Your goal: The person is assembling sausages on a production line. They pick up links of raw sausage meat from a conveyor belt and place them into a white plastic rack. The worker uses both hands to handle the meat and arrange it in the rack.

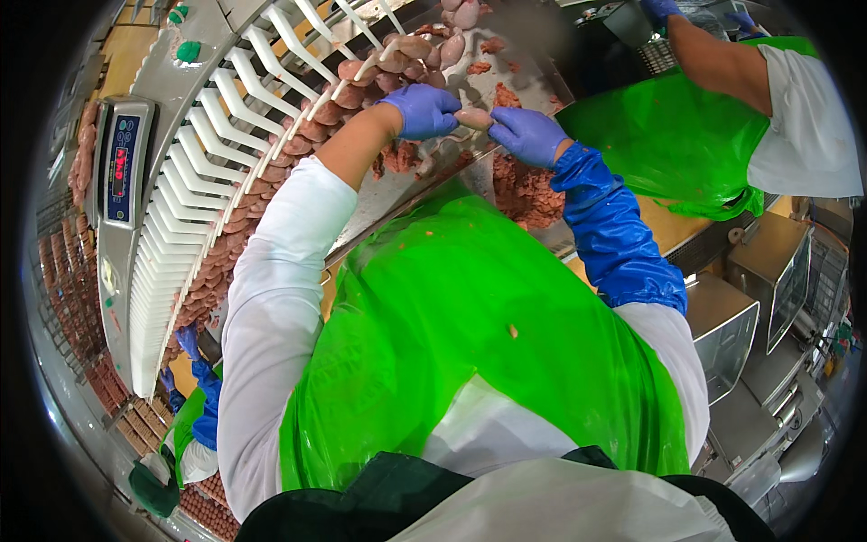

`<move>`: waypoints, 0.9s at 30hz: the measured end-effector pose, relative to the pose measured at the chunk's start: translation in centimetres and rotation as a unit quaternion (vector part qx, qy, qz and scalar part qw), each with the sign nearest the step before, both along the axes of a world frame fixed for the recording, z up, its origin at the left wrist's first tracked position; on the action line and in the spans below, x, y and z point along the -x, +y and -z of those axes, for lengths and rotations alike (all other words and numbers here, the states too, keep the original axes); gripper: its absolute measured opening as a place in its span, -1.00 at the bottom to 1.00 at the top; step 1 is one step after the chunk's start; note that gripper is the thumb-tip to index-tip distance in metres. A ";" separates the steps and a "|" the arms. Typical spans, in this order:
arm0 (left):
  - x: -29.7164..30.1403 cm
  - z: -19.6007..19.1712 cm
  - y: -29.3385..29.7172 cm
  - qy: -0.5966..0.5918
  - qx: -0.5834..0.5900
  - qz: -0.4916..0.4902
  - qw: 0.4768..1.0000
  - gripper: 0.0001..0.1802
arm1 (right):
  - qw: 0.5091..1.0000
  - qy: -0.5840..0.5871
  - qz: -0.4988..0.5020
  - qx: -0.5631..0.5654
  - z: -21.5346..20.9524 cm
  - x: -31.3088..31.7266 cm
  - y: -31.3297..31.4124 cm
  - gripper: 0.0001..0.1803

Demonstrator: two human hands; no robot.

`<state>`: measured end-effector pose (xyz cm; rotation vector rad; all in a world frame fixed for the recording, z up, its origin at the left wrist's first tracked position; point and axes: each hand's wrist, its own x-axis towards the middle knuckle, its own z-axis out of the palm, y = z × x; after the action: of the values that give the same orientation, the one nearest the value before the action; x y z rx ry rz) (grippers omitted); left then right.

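Between my two purple-gloved hands a short, pale pink sausage [472, 118] is held above the steel table. My left hand [423, 111] is closed at its left end, the fingers pointing right. At the other end my right hand [528, 135], below a blue sleeve cover, is closed with thumb and fingers pinched together. Crumbly ground sausage meat [526, 191] lies in a heap just below my right hand. Smaller scraps of meat [397, 159] rest on the table under my left hand.
A row of white hooks [221, 135] curves along the left, with linked sausages [302, 135] beside it. Beyond stands a scale [122, 163] with a lit display. A co-worker in a green apron [668, 135] works at the upper right. Another person [194, 425] is at the lower left.
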<state>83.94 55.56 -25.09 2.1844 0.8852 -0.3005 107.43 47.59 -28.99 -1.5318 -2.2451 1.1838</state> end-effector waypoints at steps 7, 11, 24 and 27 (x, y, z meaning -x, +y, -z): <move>2.1 0.6 -3.4 -0.218 0.269 -0.100 0.933 -0.62 | 0.979 -0.183 0.086 -0.013 3.0 -3.0 -2.9 -0.75; 2.2 -4.8 -4.8 -0.432 0.402 -0.242 0.770 -0.46 | 0.967 -0.236 0.093 0.017 12.6 -9.9 -6.5 -0.71; 3.6 -7.4 -2.4 -0.127 0.275 -0.179 0.936 -0.64 | 0.949 0.251 0.100 -0.163 6.5 3.1 9.0 -0.69; 1.3 -10.7 -2.0 0.153 0.145 -0.087 0.974 -0.57 | 0.967 0.152 -0.061 -0.197 11.7 3.7 13.6 -0.69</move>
<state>82.66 53.57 -14.36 1.8060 1.1169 -0.6505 103.76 61.20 -40.66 -1.0041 -2.2159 0.8579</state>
